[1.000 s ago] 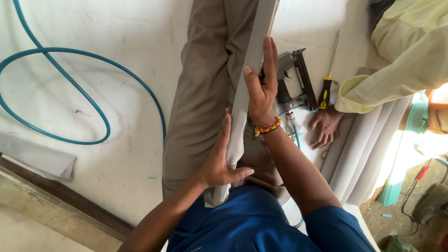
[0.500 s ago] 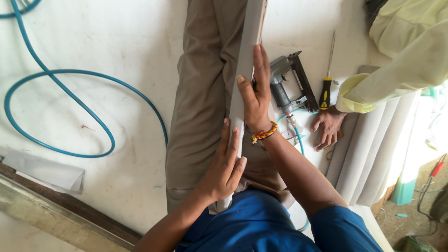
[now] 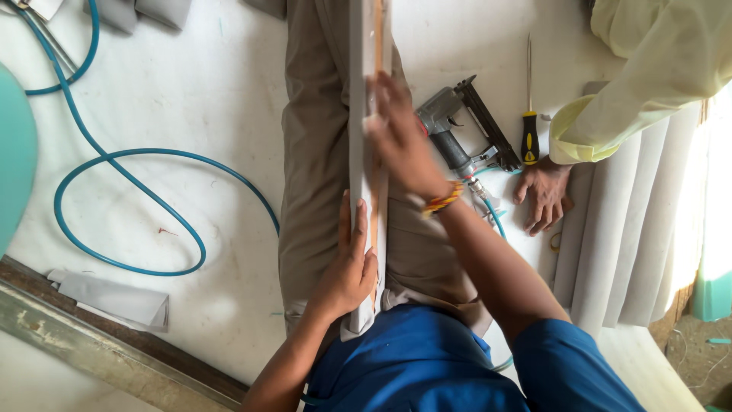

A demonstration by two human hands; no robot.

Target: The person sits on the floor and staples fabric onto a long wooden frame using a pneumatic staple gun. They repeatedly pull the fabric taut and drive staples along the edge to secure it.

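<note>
A long narrow strip, wrapped in pale grey fabric with bare wood along one edge, lies lengthwise on my khaki trouser legs. My left hand presses flat on the near end of the strip, fingers pointing away from me. Farther up the strip, my right hand, with a beaded band at the wrist, grips it; this hand is blurred. I sit on a white floor in a blue shirt.
A grey pneumatic stapler lies right of my leg, a yellow-handled screwdriver beside it. Another person's hand in a pale yellow sleeve rests on the floor by several grey padded strips. A blue air hose loops at left.
The camera has shifted so the scene sits lower and to the right. My right hand slid a little farther up the strip; my left hand stays flat on its near end.
</note>
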